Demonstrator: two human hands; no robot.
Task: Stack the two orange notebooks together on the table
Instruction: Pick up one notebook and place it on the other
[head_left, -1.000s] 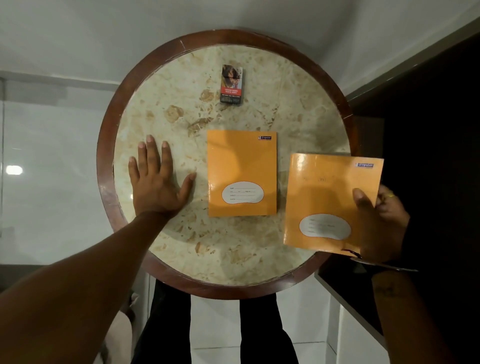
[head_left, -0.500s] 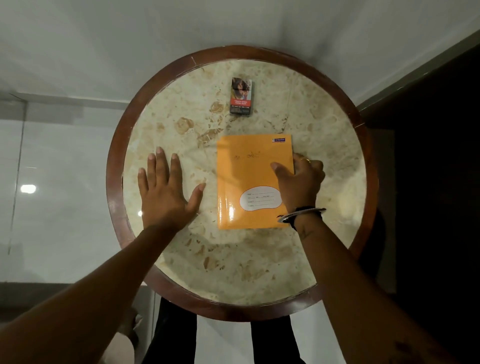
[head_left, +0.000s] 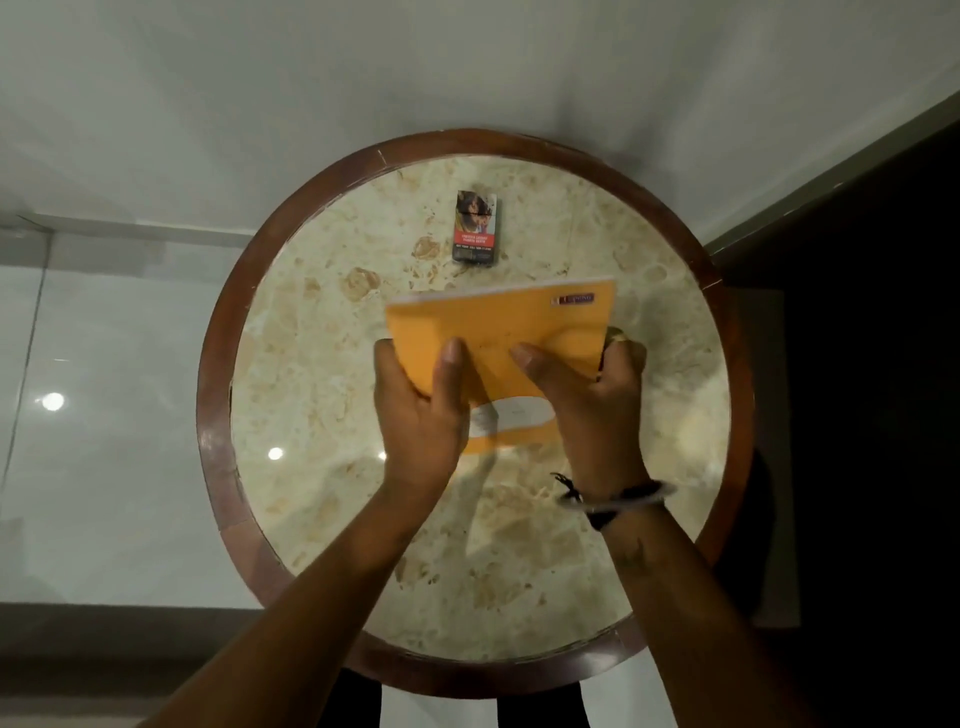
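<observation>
Round table (head_left: 218, 415), marble-patterned top within a dark wooden rim, seen from above. Over its centre, the orange notebooks (head_left: 519, 322) are held as one bundle, the far edge tilted up so that white page edges show along the top; a small printed logo sits near the upper right corner and a white label patch shows low on the cover between the two hands. Whether the near edge touches the tabletop cannot be told, and the two books cannot be separated by eye, the bundle being slightly blurred. Left hand (head_left: 421, 415) closed on the left edge of the notebooks, thumb laid over the cover. Right hand (head_left: 587, 405) closed on the right edge, thumb likewise on the cover, a ring showing on one finger; a bracelet (head_left: 618, 498) circles the right wrist. A small printed box (head_left: 475, 227) lies flat on the far part of the table, just beyond the notebooks and apart from them.
</observation>
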